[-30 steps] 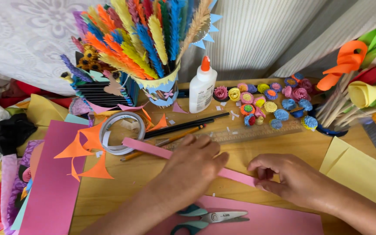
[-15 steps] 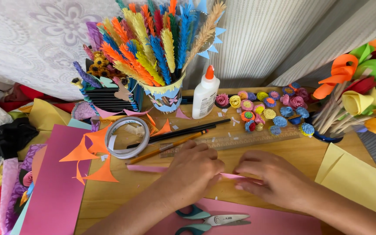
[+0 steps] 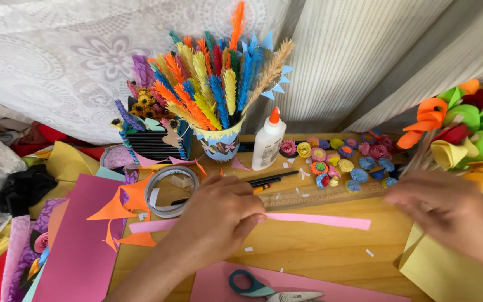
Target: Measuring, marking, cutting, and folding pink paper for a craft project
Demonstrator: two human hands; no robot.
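Head view, left hand (image 3: 216, 215) pinching pink paper strip (image 3: 320, 220), right hand (image 3: 448, 210) apart

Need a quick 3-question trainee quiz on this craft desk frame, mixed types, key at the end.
1. True or false: the left hand rests on the pink paper strip.
2. What lies nearest the bottom edge? A) scissors B) glue bottle C) tape roll
3. Fill in: the right hand is blurred and hovers over the ____ paper sheet.

Key: 1 true; 2 A; 3 yellow.
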